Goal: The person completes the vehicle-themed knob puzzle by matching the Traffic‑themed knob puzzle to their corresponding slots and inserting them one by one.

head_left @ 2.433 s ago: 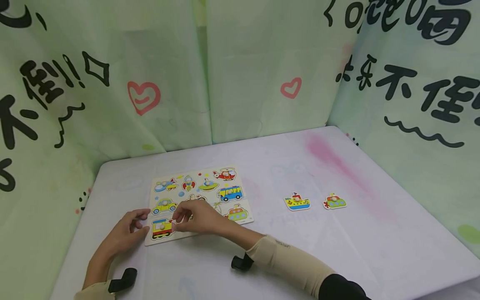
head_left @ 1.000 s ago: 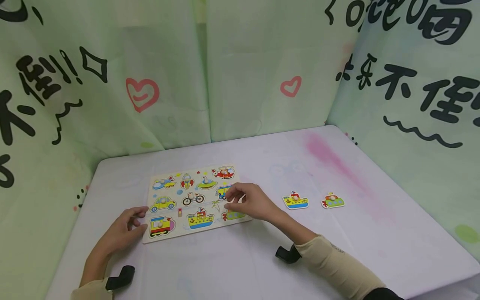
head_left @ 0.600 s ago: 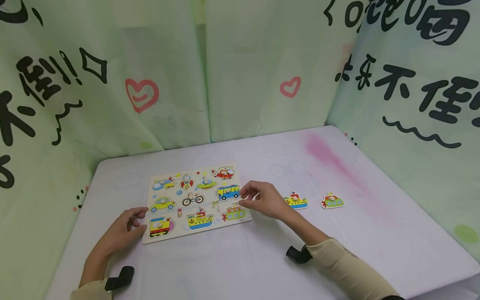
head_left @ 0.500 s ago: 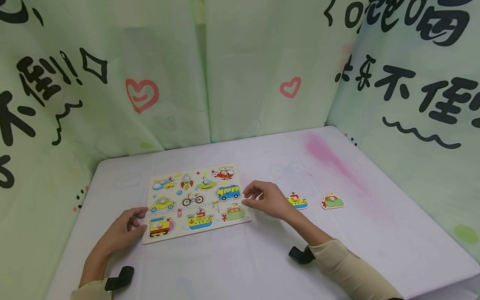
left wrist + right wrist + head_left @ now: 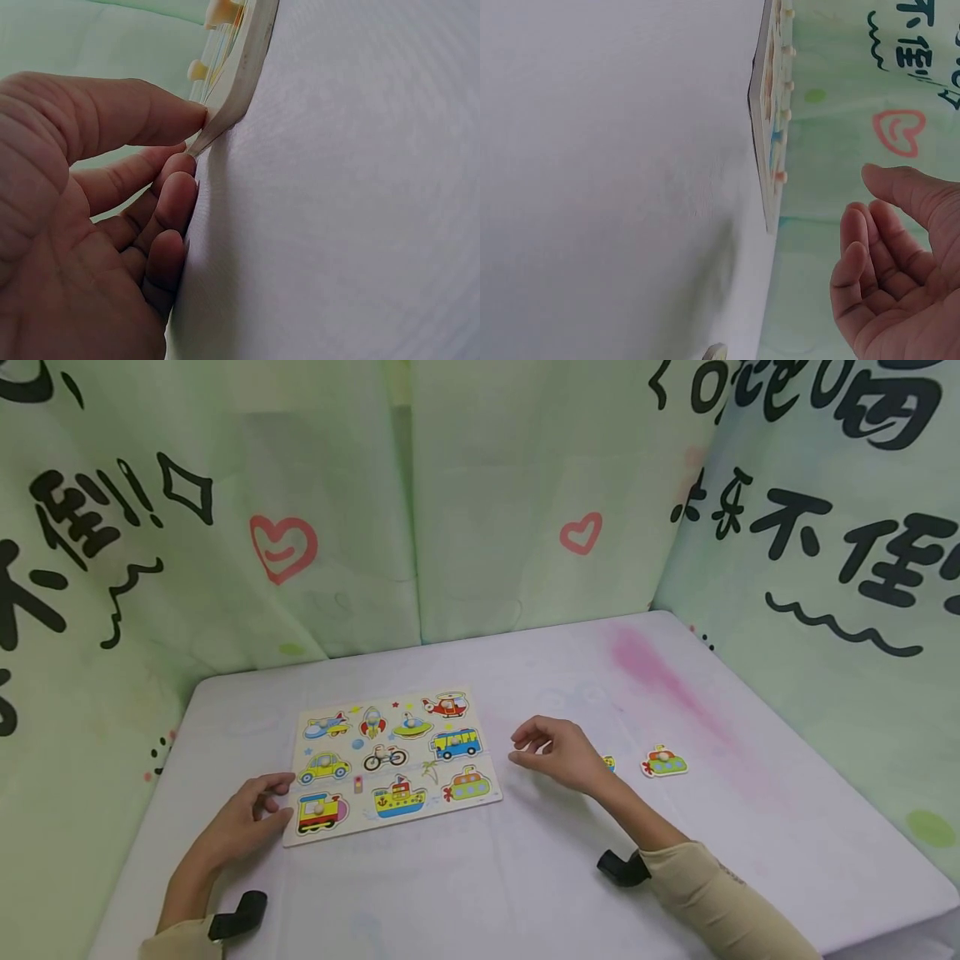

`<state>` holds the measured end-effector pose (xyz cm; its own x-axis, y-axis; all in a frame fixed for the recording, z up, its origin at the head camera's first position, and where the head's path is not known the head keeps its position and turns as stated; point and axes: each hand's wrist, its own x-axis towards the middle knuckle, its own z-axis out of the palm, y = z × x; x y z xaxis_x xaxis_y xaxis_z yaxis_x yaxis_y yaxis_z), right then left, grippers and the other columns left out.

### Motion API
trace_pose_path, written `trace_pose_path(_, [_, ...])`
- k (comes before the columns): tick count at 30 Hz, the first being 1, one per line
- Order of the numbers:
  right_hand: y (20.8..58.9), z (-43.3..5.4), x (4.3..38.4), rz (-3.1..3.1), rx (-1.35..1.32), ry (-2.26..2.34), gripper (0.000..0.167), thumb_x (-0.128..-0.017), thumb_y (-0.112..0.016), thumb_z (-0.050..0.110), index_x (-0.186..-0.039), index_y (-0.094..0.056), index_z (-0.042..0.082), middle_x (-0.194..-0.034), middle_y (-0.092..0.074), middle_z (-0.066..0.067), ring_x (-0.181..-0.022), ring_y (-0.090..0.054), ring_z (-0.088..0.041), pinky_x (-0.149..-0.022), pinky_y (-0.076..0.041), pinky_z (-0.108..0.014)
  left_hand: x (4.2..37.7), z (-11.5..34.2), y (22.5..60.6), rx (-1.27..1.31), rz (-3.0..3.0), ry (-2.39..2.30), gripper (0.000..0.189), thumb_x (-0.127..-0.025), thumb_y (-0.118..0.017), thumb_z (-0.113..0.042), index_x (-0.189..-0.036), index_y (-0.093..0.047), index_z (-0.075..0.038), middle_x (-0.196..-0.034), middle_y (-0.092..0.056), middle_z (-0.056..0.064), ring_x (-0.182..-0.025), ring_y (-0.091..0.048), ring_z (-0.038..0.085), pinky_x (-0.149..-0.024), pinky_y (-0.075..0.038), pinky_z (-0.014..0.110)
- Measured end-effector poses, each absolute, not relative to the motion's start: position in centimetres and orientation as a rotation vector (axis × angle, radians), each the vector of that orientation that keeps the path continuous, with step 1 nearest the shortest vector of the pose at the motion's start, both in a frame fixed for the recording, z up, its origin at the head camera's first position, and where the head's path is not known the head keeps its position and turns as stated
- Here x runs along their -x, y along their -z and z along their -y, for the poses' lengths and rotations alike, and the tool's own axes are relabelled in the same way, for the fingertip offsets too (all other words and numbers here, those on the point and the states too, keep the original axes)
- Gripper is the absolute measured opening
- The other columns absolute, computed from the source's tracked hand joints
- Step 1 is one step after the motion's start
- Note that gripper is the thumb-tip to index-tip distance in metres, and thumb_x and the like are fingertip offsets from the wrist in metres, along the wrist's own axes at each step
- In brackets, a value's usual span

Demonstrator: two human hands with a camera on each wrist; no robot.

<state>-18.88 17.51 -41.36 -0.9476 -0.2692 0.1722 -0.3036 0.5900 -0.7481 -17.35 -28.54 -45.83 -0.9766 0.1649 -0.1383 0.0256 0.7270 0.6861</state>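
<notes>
Large black handwritten Chinese characters run across the green backdrop cloth [image 5: 480,510], with "不倒!!" readable at the upper left and "不" and "倒" at the right edge, the topmost characters cropped and unclear.

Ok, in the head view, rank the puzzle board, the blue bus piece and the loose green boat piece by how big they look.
1. Puzzle board, clearly largest.
2. Blue bus piece and loose green boat piece look about alike; not safe to rank them.

Table [image 5: 570,877]: puzzle board [image 5: 390,762], loose boat piece [image 5: 664,763]
</notes>
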Motion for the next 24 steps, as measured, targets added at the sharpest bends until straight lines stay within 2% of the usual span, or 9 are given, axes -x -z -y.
trace_pose_path(8, [41.6, -19.7, 18.9, 2.735, -0.455, -1.313, 0.023, -0.088, -0.081, 0.015, -0.104, -0.072, 0.002, -0.096, -0.073, -0.001, -0.083, -0.065, -0.014, -0.078, -0.053, -0.031, 17.3, 28.6, 45.8, -0.159, -2.75, -1.08, 0.056, -0.097, -0.066, -0.011, -0.146, -0.044, 0.004, -0.128, -0.052, 0.021, -0.105, -0.047, 0.028, -0.082, -0.04, 0.034])
trace_pose_path(24, [41.8, -24.1, 18.2, 2.771, -0.267, -1.278, 0.025, -0.088, -0.081, 0.018, -0.105, -0.072, 0.003, -0.097, -0.073, -0.003, -0.085, -0.066, -0.019, -0.075, -0.053, -0.028, 17.3, 28.7, 46.0, -0.169, -2.749, -1.089, 0.056, -0.096, -0.066, -0.011, -0.146, -0.044, 0.004, -0.128, -0.052, 0.021, -0.105, -0.047, 0.027, -0.08, -0.04, 0.027])
